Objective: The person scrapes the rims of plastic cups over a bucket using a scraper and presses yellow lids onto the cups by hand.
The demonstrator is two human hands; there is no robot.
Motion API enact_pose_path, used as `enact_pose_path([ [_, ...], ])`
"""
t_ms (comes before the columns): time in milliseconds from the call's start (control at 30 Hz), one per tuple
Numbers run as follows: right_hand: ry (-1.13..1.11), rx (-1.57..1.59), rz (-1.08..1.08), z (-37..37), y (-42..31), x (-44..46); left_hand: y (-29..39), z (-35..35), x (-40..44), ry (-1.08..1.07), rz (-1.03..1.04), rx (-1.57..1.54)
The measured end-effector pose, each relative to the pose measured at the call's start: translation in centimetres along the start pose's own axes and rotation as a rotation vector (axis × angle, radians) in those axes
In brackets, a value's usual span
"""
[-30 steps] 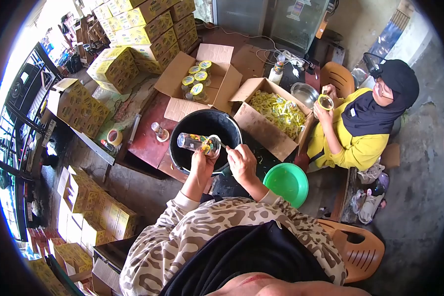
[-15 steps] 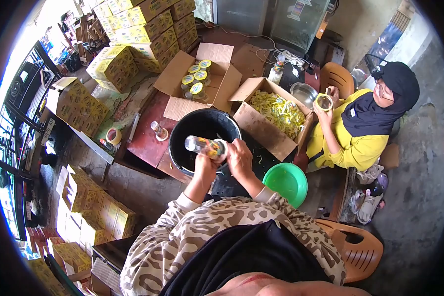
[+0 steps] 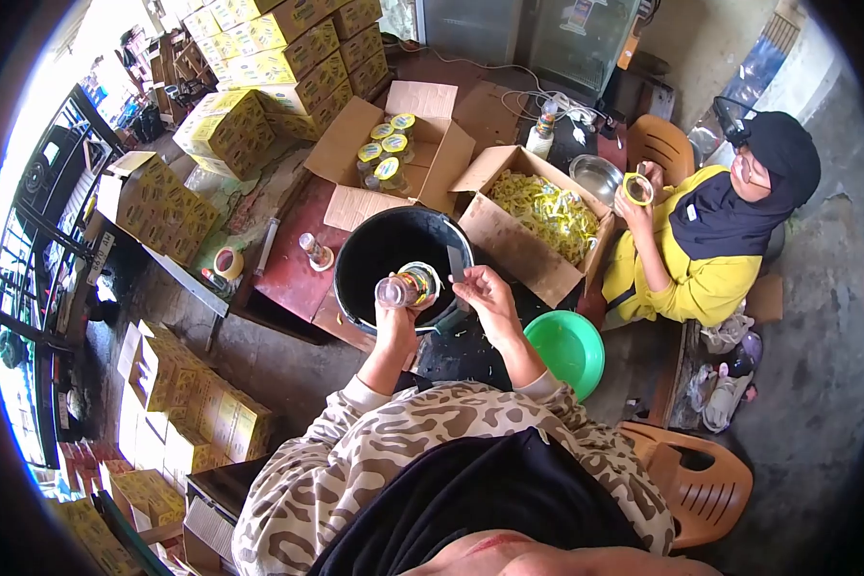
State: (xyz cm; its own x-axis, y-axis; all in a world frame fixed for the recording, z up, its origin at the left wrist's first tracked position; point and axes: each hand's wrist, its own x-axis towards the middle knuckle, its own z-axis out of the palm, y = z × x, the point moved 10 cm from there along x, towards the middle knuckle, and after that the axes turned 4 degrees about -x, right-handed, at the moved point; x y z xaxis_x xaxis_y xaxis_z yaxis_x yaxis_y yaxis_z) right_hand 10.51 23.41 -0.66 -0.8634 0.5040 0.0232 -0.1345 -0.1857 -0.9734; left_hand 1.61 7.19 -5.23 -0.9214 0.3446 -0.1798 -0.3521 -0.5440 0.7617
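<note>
Jar (image 3: 409,286): clear-walled, coloured label round its wider part, tilted above the bucket mouth. Glass or plastic, cannot tell. Likely light and stiff, with little give under a squeeze; smooth, so apt to slip if wet, and breakable if glass. Best hold, in my judgement: round the body from below, thumb and fingers on opposite sides, clear of the pale ring at its right end.

Left hand (image 3: 396,328): under the jar, fingers closed about it. Jar sits at the top of the hand, plain clear end toward the left, labelled part toward the right hand. Some fingertips hidden behind it.

Right hand (image 3: 487,298): thumb and fingers pinched on the lower end of a flat grey blade (image 3: 456,263), which stands up beside the bucket's right rim, apart from the jar. Blade looks thin and stiff; edge too small to judge.

Bucket (image 3: 367,257): black, directly below the jar. Beyond it, a carton (image 3: 355,208) with yellow-lidded jars (image 3: 388,168). To the right, a box (image 3: 520,254) of yellow scraps (image 3: 547,206); nearer, a green basin (image 3: 568,348). Farther right, a co-worker (image 3: 715,259) holds a yellow-rimmed piece (image 3: 637,189).
</note>
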Motion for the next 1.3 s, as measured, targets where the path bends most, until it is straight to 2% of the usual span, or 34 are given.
enact_pose_path([
  [100, -0.044, 0.004, 0.018, 0.5, 0.7, -0.5, -0.2, 1.0, -0.5, -0.095, -0.016, -0.003],
  [200, -0.049, -0.065, 0.056, 0.1, 1.9, -0.8, -0.6, 0.6, -1.0, -0.001, -0.06, 0.053],
  [300, -0.059, -0.153, -0.033, -0.6, 1.7, -1.1, -0.1, 1.6, -1.9, -0.046, -0.107, 0.048],
  [400, 0.06, -0.364, -0.177, -2.1, -0.5, -1.6, -0.3, 1.9, -2.8, -0.05, -0.198, 0.015],
  [467, 0.149, -0.42, -0.195, -3.5, -1.2, -2.0, -0.5, 1.8, -2.6, -0.147, -0.18, 0.102],
  [500, 0.161, -0.352, -0.204, -4.2, -1.0, -1.9, 0.1, 1.7, -2.5, -0.133, -0.073, 0.176],
  [533, 0.188, -0.367, -0.204, -5.0, -1.1, -2.1, 0.0, 1.5, -2.4, -0.135, -0.08, 0.18],
  [600, 0.254, -0.413, -0.199, -7.1, -0.2, -2.3, -1.5, 0.8, -2.1, -0.075, -0.273, 0.01],
  [700, 0.339, -0.513, -0.189, -10.5, 1.1, -3.3, 0.6, 2.0, -2.4, -0.11, -0.139, 0.21],
  [733, 0.377, -0.579, -0.189, -11.9, 1.4, -3.9, 0.5, 1.9, -2.4, -0.063, -0.201, 0.158],
  [767, 0.419, -0.657, -0.175, -13.5, 2.2, -4.5, 0.7, 2.1, -2.8, -0.038, -0.219, 0.118],
  [800, 0.466, -0.695, -0.15, -15.2, 3.2, -5.4, 0.6, 1.6, -2.5, -0.101, -0.231, 0.145],
  [867, 0.543, -0.771, -0.046, -19.6, 7.6, -7.1, 0.5, 0.7, -2.0, -0.08, -0.257, 0.114],
  [933, 0.574, -0.83, -0.043, -23.0, 11.3, -9.5, 0.6, -0.4, -1.3, -0.048, -0.257, 0.099],
  [1000, 0.704, -0.941, 0.094, -26.3, 14.3, -12.6, 0.4, -1.0, -0.4, -0.118, -0.274, 0.044],
  [1033, 0.71, -1.021, 0.109, -26.6, 14.4, -13.8, 0.7, -1.1, -0.4, -0.078, -0.264, 0.03],
  [1067, 0.719, -1.023, 0.116, -26.9, 14.9, -14.9, 0.3, -1.6, 0.4, -0.215, -0.269, 0.01],
  [1133, 0.677, -1.353, 0.31, -26.8, 16.1, -16.5, 1.8, 1.2, -0.9, -0.181, -0.289, -0.036],
  [1167, 0.584, -1.435, 0.363, -26.6, 17.0, -16.8, 2.5, 2.3, -1.3, -0.192, -0.281, -0.03],
  [1300, 0.533, -1.42, 0.304, -26.3, 17.7, -17.2, 2.6, 1.9, -0.9, -0.242, -0.241, 0.041],
])
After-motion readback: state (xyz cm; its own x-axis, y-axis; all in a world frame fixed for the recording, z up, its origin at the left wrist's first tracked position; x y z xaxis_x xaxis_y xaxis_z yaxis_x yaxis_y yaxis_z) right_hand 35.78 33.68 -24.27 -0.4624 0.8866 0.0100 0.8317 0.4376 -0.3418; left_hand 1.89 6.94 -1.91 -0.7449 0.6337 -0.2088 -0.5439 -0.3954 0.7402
